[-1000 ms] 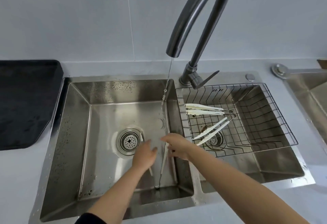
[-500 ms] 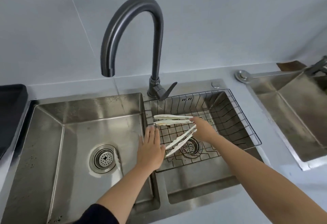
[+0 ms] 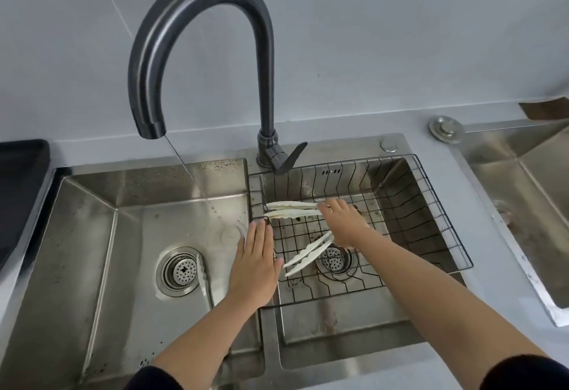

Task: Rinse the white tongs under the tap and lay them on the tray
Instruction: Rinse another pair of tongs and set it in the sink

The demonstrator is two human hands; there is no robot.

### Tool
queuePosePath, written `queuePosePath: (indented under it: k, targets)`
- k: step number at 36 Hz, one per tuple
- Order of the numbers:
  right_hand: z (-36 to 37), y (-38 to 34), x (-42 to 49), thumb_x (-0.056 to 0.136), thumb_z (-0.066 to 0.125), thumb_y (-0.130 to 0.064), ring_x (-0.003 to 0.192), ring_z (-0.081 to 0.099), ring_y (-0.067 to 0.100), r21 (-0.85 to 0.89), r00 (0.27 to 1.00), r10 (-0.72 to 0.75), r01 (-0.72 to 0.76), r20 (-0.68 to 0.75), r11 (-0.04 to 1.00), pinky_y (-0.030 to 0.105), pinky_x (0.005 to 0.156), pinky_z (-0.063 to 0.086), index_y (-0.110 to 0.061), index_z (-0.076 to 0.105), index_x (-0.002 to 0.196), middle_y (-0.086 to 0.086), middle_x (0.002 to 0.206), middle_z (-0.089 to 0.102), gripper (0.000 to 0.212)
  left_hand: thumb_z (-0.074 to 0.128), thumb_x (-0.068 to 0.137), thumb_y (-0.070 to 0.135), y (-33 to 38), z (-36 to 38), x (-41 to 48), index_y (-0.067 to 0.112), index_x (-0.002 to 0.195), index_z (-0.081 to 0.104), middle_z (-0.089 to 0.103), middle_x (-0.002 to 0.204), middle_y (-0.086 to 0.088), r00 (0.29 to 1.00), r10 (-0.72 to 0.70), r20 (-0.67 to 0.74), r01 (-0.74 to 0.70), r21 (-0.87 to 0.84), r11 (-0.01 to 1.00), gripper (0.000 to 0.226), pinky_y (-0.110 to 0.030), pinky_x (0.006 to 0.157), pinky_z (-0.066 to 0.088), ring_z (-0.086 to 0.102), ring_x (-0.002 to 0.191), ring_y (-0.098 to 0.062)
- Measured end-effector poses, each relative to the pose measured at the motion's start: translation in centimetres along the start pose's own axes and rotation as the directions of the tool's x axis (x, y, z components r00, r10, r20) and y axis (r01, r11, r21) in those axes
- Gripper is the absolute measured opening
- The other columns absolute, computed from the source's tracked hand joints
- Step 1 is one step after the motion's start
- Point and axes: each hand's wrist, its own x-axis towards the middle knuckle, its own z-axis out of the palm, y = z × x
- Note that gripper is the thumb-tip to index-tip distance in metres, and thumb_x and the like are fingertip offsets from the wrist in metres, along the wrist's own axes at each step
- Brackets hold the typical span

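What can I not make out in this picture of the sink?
- Head view: the right hand covers the handle ends of the upper tongs and the lower tongs, so its grip cannot be told.
- Head view: the left edge cuts off the black mat.
- Head view: the right edge cuts off the second sink and a brown thing, too little shown to name.

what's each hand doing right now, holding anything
Left hand: open, fingers straight, holding nothing.
Right hand: over the handle ends of the white tongs in the wire basket; grip cannot be told.
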Motion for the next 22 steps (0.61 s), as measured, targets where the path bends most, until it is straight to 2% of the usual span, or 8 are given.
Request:
queuePosePath:
  k: [8, 14, 18, 22]
  targets:
    - [0.3, -0.2, -0.2, 0.078, 0.062, -0.004, 0.136, 0.024, 0.028, -0.005, 1.000, -0.014, 0.013, -0.021, 1.000, 0.043, 0.111, 0.027, -0.011, 0.023, 0.140, 0.009, 0.146, 0.029, 0.074, 0.013, 0.099, 0.039, 0.0, -0.1, 0.0, 0.009, 0.132, -0.026, -0.035, 0.140, -0.006, 1.000, 0.006, 0.003, -0.006, 0.010, 1.000, 0.060, -0.038, 0.111, -0.015, -0.036, 0.129, -0.026]
    - [-0.5, 0.6, -1.2, 0.073, 0.065, 0.001, 0.134, 0.028, 0.024, 0.150, 1.000, 0.022, -0.021, -0.004, 0.988, 0.039, 0.110, 0.033, -0.015, 0.028, 0.139, 0.003, 0.144, 0.033, 0.078, 0.013, 0.099, 0.039, -0.1, 0.0, 0.0, 0.010, 0.134, -0.026, -0.035, 0.141, -0.005, 1.000, 0.016, 0.014, -0.017, 0.013, 1.000, 0.059, -0.039, 0.112, -0.015, -0.036, 0.129, -0.024]
    - [-1.6, 1.8, -2.9, 0.073, 0.070, -0.005, 0.136, 0.025, 0.023, 0.239, 0.999, 0.038, -0.044, 0.030, 0.970, 0.040, 0.113, 0.029, -0.015, 0.029, 0.140, 0.001, 0.146, 0.031, 0.080, 0.014, 0.099, 0.037, -0.2, 0.2, 0.1, 0.008, 0.138, -0.023, -0.034, 0.141, -0.005, 1.000, 0.017, 0.007, -0.017, 0.009, 1.000, 0.061, -0.040, 0.114, -0.012, -0.033, 0.133, -0.024]
    - [-3.4, 3.3, -5.2, 0.073, 0.073, -0.012, 0.134, 0.026, 0.021, 0.328, 0.997, 0.072, -0.079, 0.035, 0.941, 0.034, 0.115, 0.023, -0.015, 0.029, 0.141, 0.001, 0.145, 0.034, 0.081, 0.013, 0.099, 0.036, -0.2, 0.3, 0.1, 0.007, 0.140, -0.021, -0.032, 0.145, -0.006, 1.000, 0.021, 0.005, -0.021, -0.002, 1.000, 0.061, -0.040, 0.115, -0.010, -0.033, 0.132, -0.024]
